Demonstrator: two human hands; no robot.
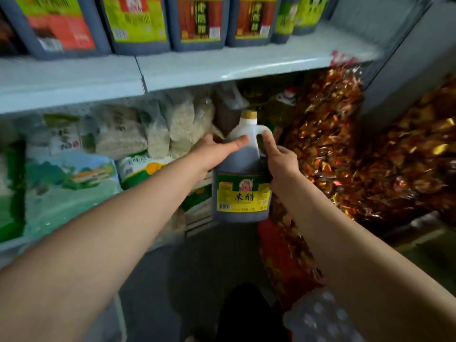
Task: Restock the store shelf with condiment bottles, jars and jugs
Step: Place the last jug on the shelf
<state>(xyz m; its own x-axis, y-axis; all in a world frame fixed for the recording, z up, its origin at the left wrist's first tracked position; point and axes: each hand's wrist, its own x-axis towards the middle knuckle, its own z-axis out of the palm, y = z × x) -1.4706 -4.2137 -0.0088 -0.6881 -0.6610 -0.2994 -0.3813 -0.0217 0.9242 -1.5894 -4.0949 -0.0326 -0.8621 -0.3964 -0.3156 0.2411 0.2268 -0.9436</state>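
Nearest the camera: two bare forearms reaching forward over a dark grey floor, with a clear plastic-wrapped pack at lower right, contents too blurred to name. Mid-distance, held in the air in front of the shelving: one dark vinegar jug, upright, tan cap, yellow-and-green label facing the camera. Left hand grips the jug's shoulder, thumb laid across the front and fingers wrapped behind. Right hand holds the handle side, fingers curled at the handle. Beyond, lower shelf level: clear bags of pale grain and green printed sacks to the left; bags of red-and-gold foil-wrapped goods to the right. Farthest, above: pale grey upper shelf carrying a row of large dark jugs with green, red and yellow labels, standing side by side.
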